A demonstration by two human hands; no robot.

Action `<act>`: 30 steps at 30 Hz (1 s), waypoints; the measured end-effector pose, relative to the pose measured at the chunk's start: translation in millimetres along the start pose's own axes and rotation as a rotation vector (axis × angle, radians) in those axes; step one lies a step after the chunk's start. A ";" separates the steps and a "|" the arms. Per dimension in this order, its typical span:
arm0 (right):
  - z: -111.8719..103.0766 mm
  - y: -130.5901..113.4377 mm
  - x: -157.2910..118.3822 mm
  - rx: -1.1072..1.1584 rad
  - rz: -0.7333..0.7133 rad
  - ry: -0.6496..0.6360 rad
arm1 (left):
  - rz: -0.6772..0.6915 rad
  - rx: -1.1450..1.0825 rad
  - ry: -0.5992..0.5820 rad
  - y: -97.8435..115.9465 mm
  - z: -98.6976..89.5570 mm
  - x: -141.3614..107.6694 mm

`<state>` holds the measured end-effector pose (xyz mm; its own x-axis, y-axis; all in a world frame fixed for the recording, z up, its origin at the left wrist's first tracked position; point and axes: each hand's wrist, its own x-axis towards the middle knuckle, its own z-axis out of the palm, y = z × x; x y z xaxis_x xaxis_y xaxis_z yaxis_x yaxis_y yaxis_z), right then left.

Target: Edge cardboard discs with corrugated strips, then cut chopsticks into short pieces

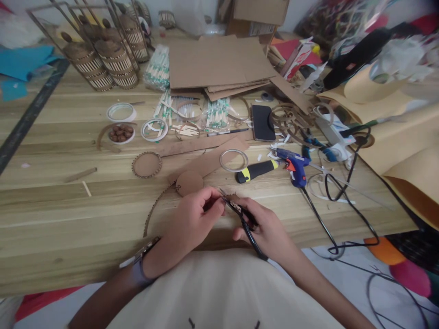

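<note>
Black-handled scissors (252, 240) are gripped in my right hand (265, 224), their blades pointing up and left toward my other hand. My left hand (194, 219) is pinched closed beside the blade tips; whatever lies between its fingertips is hidden. A small brown scrap shows behind the blades. Just beyond my left hand lies a cardboard disc (190, 183) with a dark mark on it. A thin corrugated strip (156, 205) curves across the table left of that hand. Farther off sits another cardboard disc (147, 165) with a corrugated edge around it.
To the right lie a yellow-black cutter (257, 171), a blue glue gun (295, 167) with a trailing cord, and a phone (263, 122). Tape rolls (120, 112), a bowl of brown balls (121, 133) and stacked cardboard (219, 64) lie farther back. Lantern-like crafts (116, 64) stand back left.
</note>
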<state>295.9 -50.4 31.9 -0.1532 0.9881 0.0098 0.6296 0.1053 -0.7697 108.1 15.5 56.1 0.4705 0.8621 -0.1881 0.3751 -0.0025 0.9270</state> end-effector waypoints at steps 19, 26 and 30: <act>1.9 4.9 -11.6 0.099 0.053 -0.018 | -0.016 -0.046 -0.060 3.0 5.6 2.7; 4.0 6.2 -15.0 0.073 0.028 0.011 | -0.065 -0.071 -0.083 5.4 6.4 3.6; 3.5 6.7 -15.0 -0.003 0.023 0.029 | -0.098 -0.086 -0.093 2.3 5.1 2.5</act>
<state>299.7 -64.8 24.4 -0.1166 0.9931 0.0108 0.6348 0.0829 -0.7682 114.2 15.1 56.1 0.5088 0.8052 -0.3046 0.3553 0.1259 0.9262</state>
